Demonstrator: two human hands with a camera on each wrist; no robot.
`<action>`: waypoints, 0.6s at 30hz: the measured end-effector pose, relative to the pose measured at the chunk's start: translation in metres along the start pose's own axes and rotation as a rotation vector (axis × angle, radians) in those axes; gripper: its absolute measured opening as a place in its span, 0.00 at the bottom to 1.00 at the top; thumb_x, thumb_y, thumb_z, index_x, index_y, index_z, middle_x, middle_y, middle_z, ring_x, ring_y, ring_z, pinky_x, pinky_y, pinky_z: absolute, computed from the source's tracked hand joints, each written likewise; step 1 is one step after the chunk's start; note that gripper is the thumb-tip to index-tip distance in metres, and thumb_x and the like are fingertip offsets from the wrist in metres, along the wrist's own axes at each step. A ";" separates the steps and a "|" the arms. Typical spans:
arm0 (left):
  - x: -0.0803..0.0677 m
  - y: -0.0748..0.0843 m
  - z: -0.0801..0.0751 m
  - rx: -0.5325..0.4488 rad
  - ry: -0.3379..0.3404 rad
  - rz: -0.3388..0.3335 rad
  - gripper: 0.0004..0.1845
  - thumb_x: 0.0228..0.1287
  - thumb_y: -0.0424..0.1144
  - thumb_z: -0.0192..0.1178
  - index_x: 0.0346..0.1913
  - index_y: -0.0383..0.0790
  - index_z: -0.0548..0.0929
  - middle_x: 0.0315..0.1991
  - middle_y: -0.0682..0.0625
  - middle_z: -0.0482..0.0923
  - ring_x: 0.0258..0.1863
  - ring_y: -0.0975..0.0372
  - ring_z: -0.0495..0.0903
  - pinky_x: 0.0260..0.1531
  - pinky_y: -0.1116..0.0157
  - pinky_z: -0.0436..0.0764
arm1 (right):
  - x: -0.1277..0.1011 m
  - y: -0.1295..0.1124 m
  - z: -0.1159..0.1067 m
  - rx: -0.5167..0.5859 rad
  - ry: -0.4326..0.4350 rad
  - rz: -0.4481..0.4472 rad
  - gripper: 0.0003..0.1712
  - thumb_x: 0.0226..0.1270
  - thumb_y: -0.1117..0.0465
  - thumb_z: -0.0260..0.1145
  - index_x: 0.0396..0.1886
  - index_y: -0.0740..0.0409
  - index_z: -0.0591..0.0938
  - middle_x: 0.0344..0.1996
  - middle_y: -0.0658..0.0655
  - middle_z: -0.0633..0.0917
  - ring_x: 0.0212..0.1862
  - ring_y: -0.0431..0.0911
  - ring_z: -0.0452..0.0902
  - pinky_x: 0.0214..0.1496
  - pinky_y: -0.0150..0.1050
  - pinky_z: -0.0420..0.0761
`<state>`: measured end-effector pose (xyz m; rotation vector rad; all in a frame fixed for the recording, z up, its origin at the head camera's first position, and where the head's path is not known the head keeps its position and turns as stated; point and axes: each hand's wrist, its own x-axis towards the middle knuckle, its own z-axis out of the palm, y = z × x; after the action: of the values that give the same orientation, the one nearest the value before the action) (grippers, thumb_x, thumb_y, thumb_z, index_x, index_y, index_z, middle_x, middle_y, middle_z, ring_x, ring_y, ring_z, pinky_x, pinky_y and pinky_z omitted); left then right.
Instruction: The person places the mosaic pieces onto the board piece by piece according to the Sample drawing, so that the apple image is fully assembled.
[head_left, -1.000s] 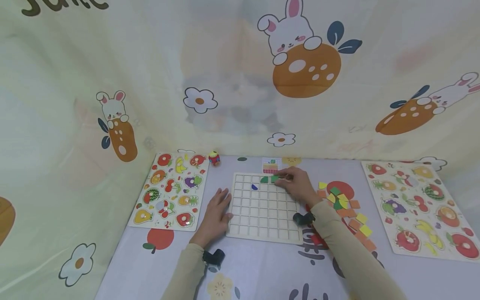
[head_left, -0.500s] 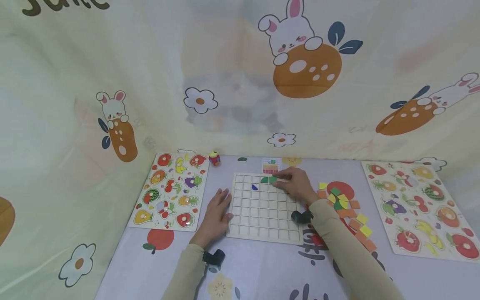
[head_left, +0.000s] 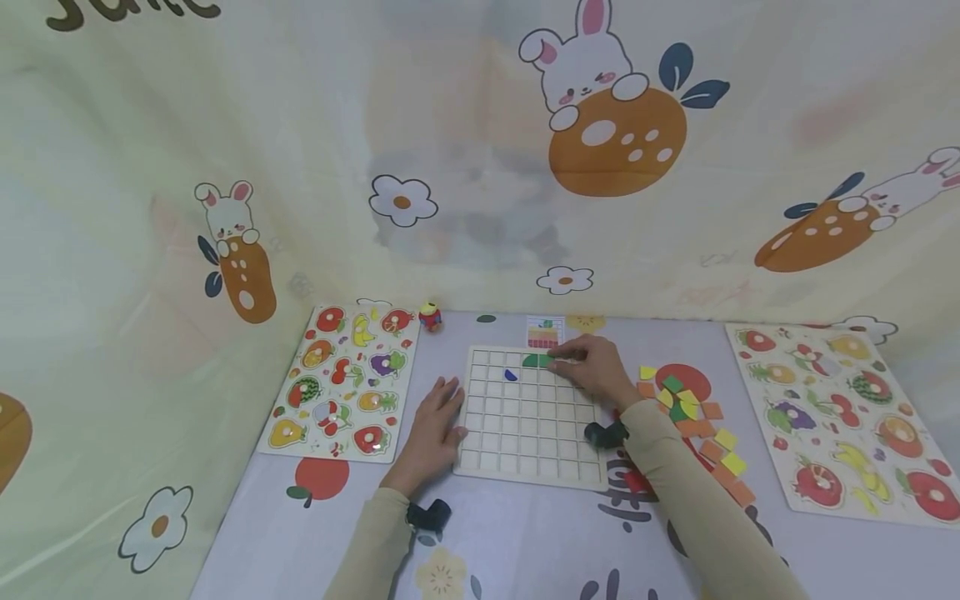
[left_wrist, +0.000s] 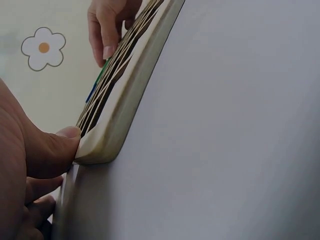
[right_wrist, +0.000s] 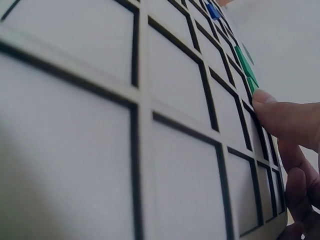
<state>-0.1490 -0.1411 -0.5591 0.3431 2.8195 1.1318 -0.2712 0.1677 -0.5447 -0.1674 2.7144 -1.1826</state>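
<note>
A pale wooden grid board (head_left: 525,433) lies in the middle of the table. My left hand (head_left: 441,417) rests flat beside its left edge, thumb (left_wrist: 60,145) pressed against the board's corner (left_wrist: 107,145). My right hand (head_left: 588,365) reaches over the top row, and its fingertips (right_wrist: 280,112) touch a green tile (head_left: 545,360) lying in a cell beside another green piece (head_left: 529,361). A small blue piece (head_left: 511,375) sits one row lower to the left. The green tiles (right_wrist: 245,65) show at the far end of the grid (right_wrist: 100,125) in the right wrist view.
Loose orange, yellow and green tiles (head_left: 701,421) lie in a pile right of the board. Fruit puzzle boards lie at the left (head_left: 345,379) and the right (head_left: 840,408). A pattern card (head_left: 544,332) and a small red toy (head_left: 430,316) sit near the cloth backdrop.
My right hand has eased the green tile slightly left, up against the other green piece. The left hand has stayed put.
</note>
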 end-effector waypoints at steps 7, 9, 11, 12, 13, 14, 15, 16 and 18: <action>0.000 0.001 0.000 0.007 -0.007 -0.004 0.35 0.75 0.34 0.60 0.81 0.34 0.65 0.87 0.45 0.53 0.88 0.48 0.44 0.86 0.43 0.49 | 0.001 0.000 -0.001 -0.022 -0.003 -0.007 0.19 0.69 0.52 0.76 0.56 0.51 0.90 0.57 0.59 0.88 0.61 0.57 0.80 0.68 0.58 0.79; 0.000 0.001 0.000 0.009 -0.008 -0.002 0.35 0.74 0.33 0.61 0.81 0.34 0.65 0.86 0.44 0.53 0.88 0.47 0.45 0.86 0.42 0.50 | 0.001 0.000 -0.001 -0.019 -0.006 0.000 0.19 0.69 0.52 0.77 0.56 0.50 0.91 0.57 0.59 0.88 0.61 0.57 0.80 0.68 0.59 0.79; 0.000 0.001 0.000 0.009 -0.010 -0.004 0.35 0.74 0.33 0.61 0.81 0.34 0.65 0.86 0.45 0.54 0.88 0.48 0.45 0.86 0.43 0.50 | 0.000 -0.001 -0.002 -0.014 -0.009 0.003 0.19 0.68 0.52 0.77 0.57 0.50 0.91 0.57 0.59 0.87 0.62 0.57 0.80 0.69 0.59 0.79; 0.000 0.001 0.000 0.009 -0.008 -0.003 0.35 0.74 0.33 0.61 0.80 0.34 0.65 0.86 0.45 0.54 0.87 0.48 0.45 0.86 0.42 0.50 | 0.000 -0.001 -0.002 -0.011 -0.011 0.002 0.19 0.68 0.52 0.77 0.57 0.50 0.90 0.58 0.59 0.87 0.62 0.57 0.79 0.69 0.59 0.79; 0.000 0.000 0.000 0.007 -0.006 -0.001 0.34 0.74 0.33 0.61 0.80 0.34 0.66 0.86 0.44 0.54 0.87 0.47 0.45 0.86 0.42 0.50 | 0.000 0.000 -0.002 -0.010 -0.010 0.000 0.19 0.68 0.52 0.77 0.57 0.49 0.90 0.58 0.59 0.87 0.62 0.57 0.79 0.68 0.58 0.79; 0.000 0.000 0.000 0.006 -0.007 -0.003 0.34 0.74 0.33 0.61 0.80 0.35 0.65 0.86 0.45 0.54 0.88 0.48 0.45 0.86 0.43 0.50 | -0.001 0.000 -0.002 -0.006 -0.008 -0.004 0.20 0.68 0.52 0.77 0.58 0.49 0.90 0.58 0.59 0.87 0.61 0.57 0.79 0.67 0.57 0.79; 0.000 0.000 0.000 0.006 -0.004 -0.001 0.34 0.74 0.33 0.61 0.80 0.34 0.66 0.86 0.45 0.54 0.88 0.48 0.45 0.86 0.43 0.50 | -0.001 0.001 -0.003 -0.004 -0.003 -0.011 0.21 0.67 0.52 0.78 0.58 0.49 0.90 0.57 0.58 0.88 0.59 0.56 0.79 0.66 0.55 0.80; 0.000 -0.001 0.000 0.005 -0.005 -0.002 0.34 0.75 0.34 0.61 0.81 0.35 0.65 0.86 0.46 0.54 0.88 0.49 0.45 0.86 0.43 0.50 | -0.001 0.002 -0.004 0.000 0.004 -0.018 0.21 0.67 0.52 0.78 0.58 0.49 0.90 0.57 0.58 0.88 0.57 0.55 0.79 0.63 0.53 0.80; 0.000 -0.002 0.001 0.004 0.001 0.005 0.34 0.74 0.33 0.61 0.80 0.34 0.66 0.86 0.45 0.54 0.88 0.48 0.45 0.86 0.43 0.50 | -0.003 0.005 -0.006 0.004 0.019 -0.034 0.21 0.67 0.51 0.78 0.58 0.48 0.90 0.55 0.56 0.88 0.53 0.54 0.78 0.56 0.48 0.80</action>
<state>-0.1496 -0.1417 -0.5607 0.3501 2.8239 1.1282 -0.2698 0.1760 -0.5440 -0.2040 2.7355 -1.2048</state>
